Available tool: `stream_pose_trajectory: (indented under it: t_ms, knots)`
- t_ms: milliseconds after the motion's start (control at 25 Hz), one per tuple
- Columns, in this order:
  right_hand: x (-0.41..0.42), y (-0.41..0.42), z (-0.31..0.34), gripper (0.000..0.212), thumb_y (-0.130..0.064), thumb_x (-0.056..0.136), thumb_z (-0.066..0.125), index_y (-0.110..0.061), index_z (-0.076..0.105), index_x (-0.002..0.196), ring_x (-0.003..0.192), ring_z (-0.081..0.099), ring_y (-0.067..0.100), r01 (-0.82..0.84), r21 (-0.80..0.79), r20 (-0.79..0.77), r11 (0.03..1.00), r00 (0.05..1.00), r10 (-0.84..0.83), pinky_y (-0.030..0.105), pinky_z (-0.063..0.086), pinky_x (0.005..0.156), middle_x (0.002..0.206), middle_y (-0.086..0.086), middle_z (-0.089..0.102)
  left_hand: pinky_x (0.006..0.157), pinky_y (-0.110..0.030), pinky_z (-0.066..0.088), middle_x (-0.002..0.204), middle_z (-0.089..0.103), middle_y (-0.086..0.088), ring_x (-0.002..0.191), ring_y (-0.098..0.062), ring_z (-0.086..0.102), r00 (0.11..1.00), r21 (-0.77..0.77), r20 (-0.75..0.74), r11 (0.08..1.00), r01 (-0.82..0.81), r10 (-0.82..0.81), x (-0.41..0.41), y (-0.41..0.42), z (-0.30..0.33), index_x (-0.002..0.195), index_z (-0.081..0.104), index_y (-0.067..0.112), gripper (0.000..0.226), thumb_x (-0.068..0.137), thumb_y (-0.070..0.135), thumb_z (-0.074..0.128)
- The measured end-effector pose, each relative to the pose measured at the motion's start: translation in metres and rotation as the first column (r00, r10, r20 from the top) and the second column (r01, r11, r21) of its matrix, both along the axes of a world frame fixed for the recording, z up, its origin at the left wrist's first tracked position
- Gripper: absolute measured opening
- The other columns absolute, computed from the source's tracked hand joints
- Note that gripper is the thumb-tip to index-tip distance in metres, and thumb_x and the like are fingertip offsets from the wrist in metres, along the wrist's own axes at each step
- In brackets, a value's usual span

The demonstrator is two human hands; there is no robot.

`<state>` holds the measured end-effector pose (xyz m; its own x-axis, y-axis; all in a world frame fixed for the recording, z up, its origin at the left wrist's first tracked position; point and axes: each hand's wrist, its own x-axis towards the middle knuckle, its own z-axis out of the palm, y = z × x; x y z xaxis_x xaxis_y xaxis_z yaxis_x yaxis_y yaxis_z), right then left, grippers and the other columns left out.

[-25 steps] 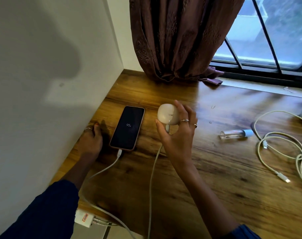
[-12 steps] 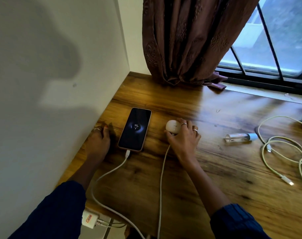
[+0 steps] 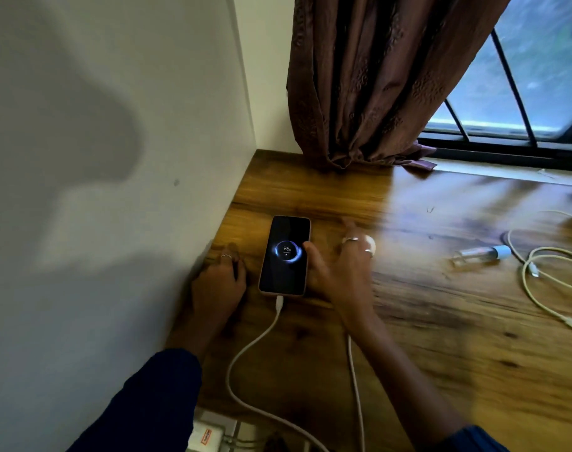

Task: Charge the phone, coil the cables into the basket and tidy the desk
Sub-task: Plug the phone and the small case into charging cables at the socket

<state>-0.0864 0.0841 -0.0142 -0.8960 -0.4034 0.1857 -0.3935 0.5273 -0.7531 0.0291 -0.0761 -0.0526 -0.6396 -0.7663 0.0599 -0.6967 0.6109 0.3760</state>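
on the wooden table [image 3: 408, 337], close to the wall at the left, the phone [image 3: 286, 256] lies flat and face up, its screen lit with a ring and "95". a white charging cable [image 3: 245, 370] is plugged into its near end and loops off the near edge toward a white power strip [image 3: 209, 435]. the left hand [image 3: 217, 282] rests on the table between wall and phone, fingers loose, gripping nothing. the right hand [image 3: 340, 272] is blurred, fingers spread and relaxed, thumb touching the phone's right edge. a small white rounded case [image 3: 369, 244] sits just behind those fingers, and a second white cable [image 3: 354, 386] runs near from under that hand. far right lie a small clear bottle [image 3: 480, 255] and tangled pale cables [image 3: 545, 275].
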Motion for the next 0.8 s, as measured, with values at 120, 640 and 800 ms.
stream_pose_trajectory:
  t_ms: [120,640,800]
  knots:
    - [0.025,-0.032,-0.009,0.105,-0.068,0.074,0.059,-0.004,0.019,0.147,0.138,0.025,0.033,-0.086,0.223,0.193,0.971,0.98,0.043,0.042,0.028,0.112,0.146,0.016,0.028,0.054,-0.028,0.041,0.077,0.064,-0.008,0.068,-0.024,0.062,1.0,-0.004,0.005,1.0,0.026,-0.026,0.0,0.0,-0.002,0.097,0.056,0.009,0.025,0.098,0.029,0.041]
    - [0.032,-0.082,-0.033,0.116,-0.055,0.065,0.073,-0.006,0.009,0.148,0.138,0.018,0.035,0.126,0.316,0.246,0.94,0.946,-0.209,0.045,0.022,0.111,0.148,0.015,0.019,0.072,-0.041,0.054,0.095,0.064,-0.01,0.083,-0.027,0.064,0.998,0.014,0.043,0.998,0.055,-0.055,-0.003,-0.006,-0.012,0.113,0.05,0.012,0.028,0.099,0.032,0.037]
    - [0.032,-0.079,-0.03,0.112,-0.053,0.061,0.073,-0.006,0.016,0.145,0.132,0.026,0.032,0.183,0.293,0.188,0.939,0.951,-0.244,0.04,0.029,0.106,0.141,0.013,0.027,0.072,-0.041,0.054,0.096,0.064,-0.009,0.084,-0.027,0.064,0.997,0.02,0.055,0.998,0.056,-0.058,-0.003,-0.008,-0.012,0.115,0.049,0.013,0.029,0.099,0.034,0.037]
